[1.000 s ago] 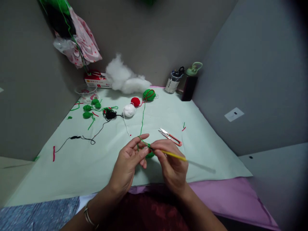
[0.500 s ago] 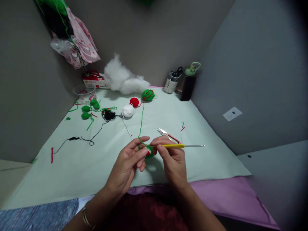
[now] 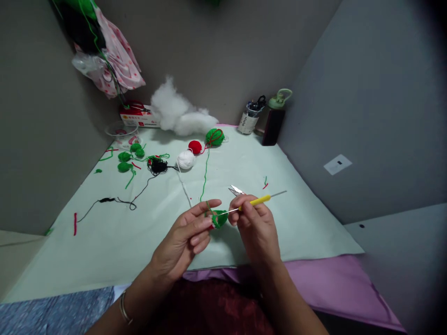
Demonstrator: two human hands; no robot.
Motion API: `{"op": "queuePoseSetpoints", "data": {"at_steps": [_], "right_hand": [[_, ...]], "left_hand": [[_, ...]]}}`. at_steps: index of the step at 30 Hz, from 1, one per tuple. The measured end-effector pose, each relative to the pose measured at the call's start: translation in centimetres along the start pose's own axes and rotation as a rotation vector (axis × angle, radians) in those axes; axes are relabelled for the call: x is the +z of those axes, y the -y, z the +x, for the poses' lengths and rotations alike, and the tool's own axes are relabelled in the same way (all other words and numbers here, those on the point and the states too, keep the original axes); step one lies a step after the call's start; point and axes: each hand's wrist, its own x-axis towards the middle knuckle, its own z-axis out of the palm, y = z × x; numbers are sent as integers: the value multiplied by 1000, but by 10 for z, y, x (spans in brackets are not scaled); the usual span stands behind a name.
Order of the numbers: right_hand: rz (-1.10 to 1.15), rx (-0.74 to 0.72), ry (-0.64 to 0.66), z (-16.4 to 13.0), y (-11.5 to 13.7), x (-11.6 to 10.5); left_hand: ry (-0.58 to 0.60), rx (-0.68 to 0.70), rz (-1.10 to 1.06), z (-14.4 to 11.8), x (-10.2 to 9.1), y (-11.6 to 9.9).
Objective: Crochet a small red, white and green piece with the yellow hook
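green yarn strand (image 3: 206,174) runs over my left hand (image 3: 186,232) for tension; it pinches the small green crocheted piece (image 3: 219,217) above the pale green mat (image 3: 146,232), my right hand (image 3: 256,225) gripping the yellow-handled crochet hook (image 3: 256,201)

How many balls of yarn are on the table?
3: a green ball at the back, a red ball beside it, and a white ball slightly nearer. More may hide behind the stuffing.

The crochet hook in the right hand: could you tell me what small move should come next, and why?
Probably catch the green yarn with the crochet hook and draw it through. The hook's tip sits at the green crocheted piece held by the left hand, and the strand runs over that hand's forefinger, near the tip. The right hand grips the yellow handle.
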Motion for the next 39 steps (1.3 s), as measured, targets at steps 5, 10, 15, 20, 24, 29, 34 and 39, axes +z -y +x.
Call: {"op": "queuePoseSetpoints", "data": {"at_steps": [5,10,15,20,24,29,34,39], "right_hand": [[-23,-24,91,-3,-2,3],[-197,-110,102,-7,-6,1],[-102,-37,65,-5,-6,-1],[-86,-54,89,-4,0,2],[-246,-153,108,-10,4,0],[-623,-486,211,-16,8,2],[-1004,-805,257,-18,3,2],[-587,-489,81,-15,4,3]], "left_hand": [[-67,118,157,1,5,6],[-101,202,261,0,7,10],[-126,224,287,-1,5,7],[-150,242,295,-2,6,6],[-172,282,337,-1,4,8],[-203,347,416,-1,1,13],[-145,230,215,-2,4,11],[-115,84,31,0,3,2]]}}
